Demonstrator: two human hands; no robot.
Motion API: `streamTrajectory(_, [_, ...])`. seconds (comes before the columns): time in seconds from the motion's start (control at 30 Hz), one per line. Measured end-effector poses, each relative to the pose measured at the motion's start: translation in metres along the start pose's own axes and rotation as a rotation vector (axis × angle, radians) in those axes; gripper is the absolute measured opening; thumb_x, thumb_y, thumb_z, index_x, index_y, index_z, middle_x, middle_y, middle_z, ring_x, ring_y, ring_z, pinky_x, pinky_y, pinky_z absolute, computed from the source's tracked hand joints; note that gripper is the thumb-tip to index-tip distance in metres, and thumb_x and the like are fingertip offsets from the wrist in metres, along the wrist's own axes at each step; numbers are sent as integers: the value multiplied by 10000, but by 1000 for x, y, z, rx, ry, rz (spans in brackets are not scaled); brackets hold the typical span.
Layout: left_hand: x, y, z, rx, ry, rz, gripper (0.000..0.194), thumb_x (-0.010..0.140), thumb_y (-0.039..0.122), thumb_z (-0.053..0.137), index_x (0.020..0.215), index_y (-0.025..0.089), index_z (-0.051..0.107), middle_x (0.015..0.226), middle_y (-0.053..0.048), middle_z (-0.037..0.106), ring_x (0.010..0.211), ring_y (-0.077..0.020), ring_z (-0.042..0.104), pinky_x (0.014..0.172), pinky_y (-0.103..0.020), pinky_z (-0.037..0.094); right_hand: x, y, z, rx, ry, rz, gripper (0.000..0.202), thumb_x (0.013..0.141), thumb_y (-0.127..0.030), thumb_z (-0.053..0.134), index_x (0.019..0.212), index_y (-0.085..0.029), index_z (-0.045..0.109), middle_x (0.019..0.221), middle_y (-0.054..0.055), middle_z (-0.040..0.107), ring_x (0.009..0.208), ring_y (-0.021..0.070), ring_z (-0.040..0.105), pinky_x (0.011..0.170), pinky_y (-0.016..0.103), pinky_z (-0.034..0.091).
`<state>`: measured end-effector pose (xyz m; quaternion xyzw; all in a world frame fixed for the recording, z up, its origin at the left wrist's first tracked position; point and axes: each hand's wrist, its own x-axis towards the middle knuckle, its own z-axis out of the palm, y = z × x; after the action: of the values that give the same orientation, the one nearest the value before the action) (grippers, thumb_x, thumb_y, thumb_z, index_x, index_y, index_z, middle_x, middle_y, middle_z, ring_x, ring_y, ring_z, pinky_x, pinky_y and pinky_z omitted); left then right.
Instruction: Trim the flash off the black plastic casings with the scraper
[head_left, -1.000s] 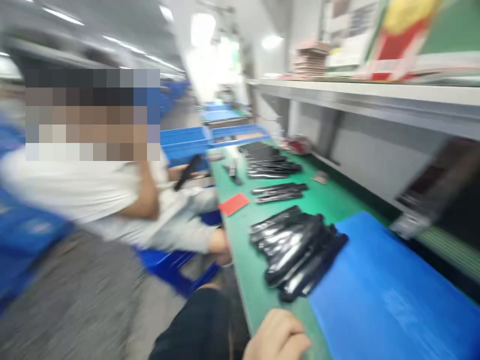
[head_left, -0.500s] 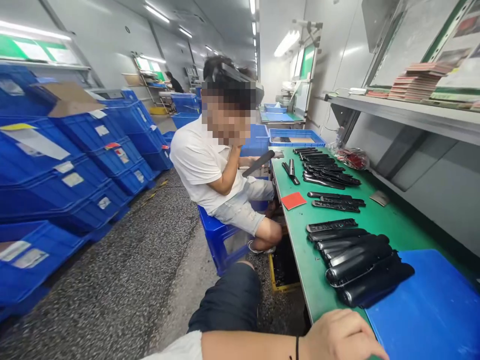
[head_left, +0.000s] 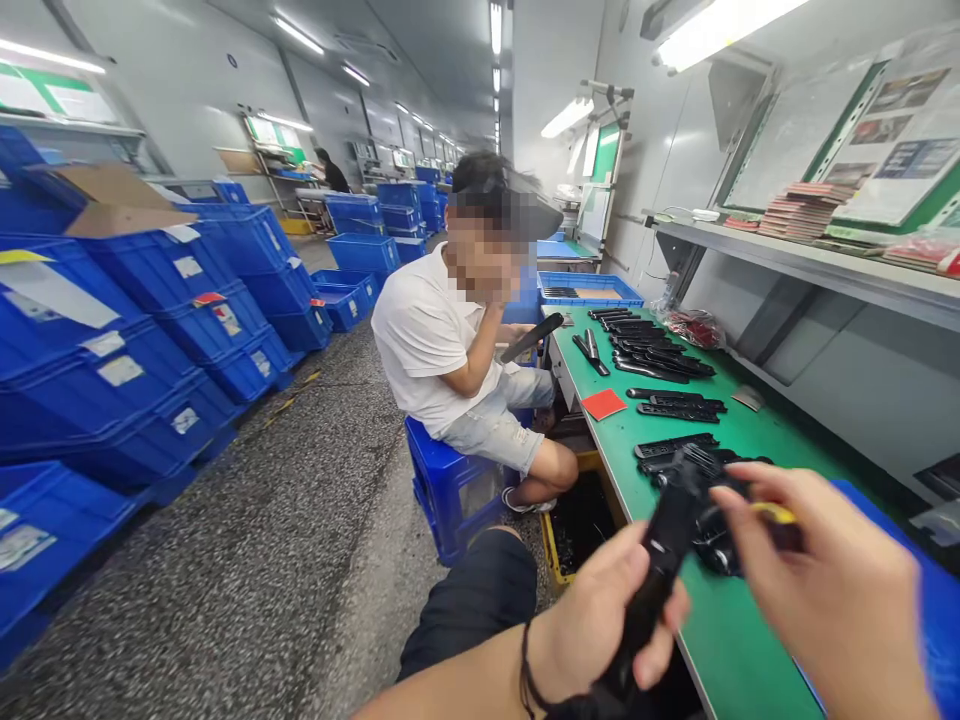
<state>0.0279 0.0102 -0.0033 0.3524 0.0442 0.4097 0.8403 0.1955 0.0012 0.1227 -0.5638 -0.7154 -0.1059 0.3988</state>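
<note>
My left hand (head_left: 592, 615) is wrapped around a long black plastic shell (head_left: 670, 515), tilted up over the table's near edge. Close to its upper end, my right hand (head_left: 847, 570) is closed on a small black-and-yellow tool (head_left: 775, 513), whose exact kind is blurred. Whether the tool touches the shell I cannot tell. Behind both hands, several similar black shells (head_left: 675, 447) lie on the green table (head_left: 739, 625), partly hidden by my fingers and the held part.
A co-worker in a white shirt (head_left: 420, 310) sits on a blue stool (head_left: 442, 490), holding a black part. More black shells (head_left: 652, 350) and a red square pad (head_left: 604, 404) lie farther along the table. Blue bins (head_left: 127, 370) are stacked left. A yellow-rimmed crate (head_left: 556, 560) stands below.
My left hand has lifted off the table area at the lower right and now holds a black shell. My right hand has come into view with the tool. The view has shifted slightly.
</note>
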Motion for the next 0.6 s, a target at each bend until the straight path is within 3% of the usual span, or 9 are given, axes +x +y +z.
streamTrajectory(0.1, [-24, 25, -4, 108, 192, 155, 515, 1067, 546, 422, 1357, 143, 554, 796, -28, 643, 354, -65, 498, 338, -165, 363, -10, -32, 43, 309, -289, -144, 101, 977, -283, 661, 1077, -291, 673, 869, 24, 654, 676, 175, 666, 564, 286, 537])
streamTrajectory(0.17, [-36, 35, -5, 167, 259, 190, 522, 1070, 522, 436, 1389, 130, 566, 784, -31, 648, 351, -59, 486, 342, -162, 355, -18, -45, 63, 376, -365, -175, 117, 991, -188, 585, 1034, -254, 671, 835, 12, 606, 631, 135, 633, 532, 244, 492])
streamTrajectory(0.27, [-50, 36, -5, 254, 342, 198, 525, 1072, 518, 451, 1401, 133, 588, 808, -44, 666, 360, -57, 490, 346, -165, 342, -31, -49, 78, 423, -342, -204, 236, 971, -79, 499, 999, -235, 674, 794, -1, 562, 599, 114, 594, 532, 227, 461])
streamTrajectory(0.4, [-59, 27, -3, 311, 376, 180, 531, 1081, 524, 440, 1405, 135, 599, 829, -55, 686, 364, -54, 475, 354, -180, 337, -42, -48, 78, 478, -293, -192, 279, 915, -29, 487, 1000, -232, 659, 774, -10, 538, 577, 115, 560, 524, 234, 445])
streamTrajectory(0.6, [-62, 28, -1, 327, 369, 174, 542, 1096, 522, 409, 1422, 124, 580, 514, 49, 516, 355, -87, 413, 396, -193, 348, -52, -58, 80, 619, -280, -26, 193, 951, -82, 525, 962, -231, 646, 803, 4, 595, 665, 138, 650, 552, 237, 474])
